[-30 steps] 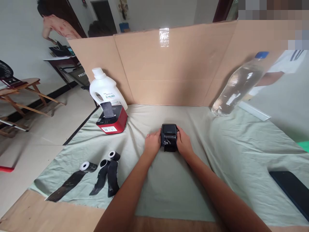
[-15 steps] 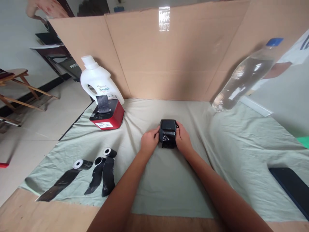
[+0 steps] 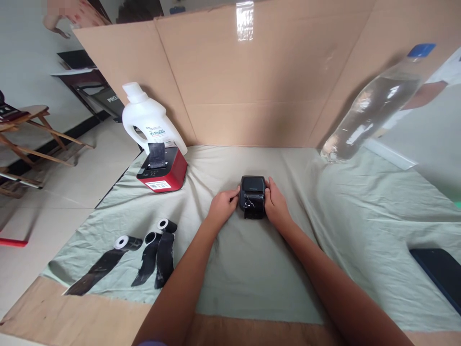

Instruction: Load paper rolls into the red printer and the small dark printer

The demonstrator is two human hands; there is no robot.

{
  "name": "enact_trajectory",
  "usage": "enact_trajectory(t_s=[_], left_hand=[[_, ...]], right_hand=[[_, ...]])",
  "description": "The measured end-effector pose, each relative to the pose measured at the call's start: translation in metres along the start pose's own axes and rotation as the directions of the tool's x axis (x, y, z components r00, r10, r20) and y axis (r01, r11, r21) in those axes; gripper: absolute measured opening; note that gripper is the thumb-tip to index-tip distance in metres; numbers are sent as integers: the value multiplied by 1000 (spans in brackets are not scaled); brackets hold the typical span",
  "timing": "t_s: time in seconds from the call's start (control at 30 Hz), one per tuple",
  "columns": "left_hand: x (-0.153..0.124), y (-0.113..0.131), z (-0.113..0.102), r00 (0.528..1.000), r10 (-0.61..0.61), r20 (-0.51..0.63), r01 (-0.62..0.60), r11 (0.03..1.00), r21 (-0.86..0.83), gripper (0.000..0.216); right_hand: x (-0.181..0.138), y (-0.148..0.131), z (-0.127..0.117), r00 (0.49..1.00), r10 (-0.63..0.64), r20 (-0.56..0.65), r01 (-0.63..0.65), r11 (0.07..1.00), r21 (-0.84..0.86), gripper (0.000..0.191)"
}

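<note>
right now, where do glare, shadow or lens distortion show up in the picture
Head view: glare whitens the clear tape and streaks the clear plastic bottle; head view: a soft shadow dims the cardboard panel right of centre; head view: pale reflections cross the black strip on the black portable printer; head view: the bottle's outward lean probably includes some wide-angle stretch.

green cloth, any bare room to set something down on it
Bare cloth shows between the forearms, in front of the black device; between device and cardboard; and between the right forearm and phone. Crowded: the device's sides, with the left hand and right hand there, and the left side, with a red box, white jug and three rolls.
</note>
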State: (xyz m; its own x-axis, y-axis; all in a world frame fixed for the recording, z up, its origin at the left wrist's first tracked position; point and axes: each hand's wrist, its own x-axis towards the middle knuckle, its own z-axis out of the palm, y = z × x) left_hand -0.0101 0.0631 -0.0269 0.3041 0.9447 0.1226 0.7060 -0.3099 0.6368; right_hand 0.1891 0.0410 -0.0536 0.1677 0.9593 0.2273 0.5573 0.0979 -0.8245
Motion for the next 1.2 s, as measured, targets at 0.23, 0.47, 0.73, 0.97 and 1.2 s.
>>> enact_trajectory(t_s=[0.23, 0.47, 0.73, 0.97, 1.2], left_hand=[[2, 3, -4, 999, 25, 28, -28, 993, 116, 37], [3, 1, -2, 998, 46, 34, -53, 967, 250, 39], [3, -7, 2, 1000, 25, 10, -25, 999, 42, 40], [13, -29, 16, 996, -84, 15, 83, 909, -408, 41], [14, -26, 18, 984, -164, -69, 121, 901, -416, 41]], right_hand=[[1, 4, 1, 1000, 2, -10, -2, 1000, 13, 60], [0, 1, 0, 1000, 14, -4, -14, 1000, 25, 61], [2, 5, 2, 1000, -3, -29, 3, 1000, 7, 59], [3, 9, 3, 999, -15, -32, 16, 1000, 17, 57], [3, 8, 3, 999, -31, -37, 33, 998, 49, 56]])
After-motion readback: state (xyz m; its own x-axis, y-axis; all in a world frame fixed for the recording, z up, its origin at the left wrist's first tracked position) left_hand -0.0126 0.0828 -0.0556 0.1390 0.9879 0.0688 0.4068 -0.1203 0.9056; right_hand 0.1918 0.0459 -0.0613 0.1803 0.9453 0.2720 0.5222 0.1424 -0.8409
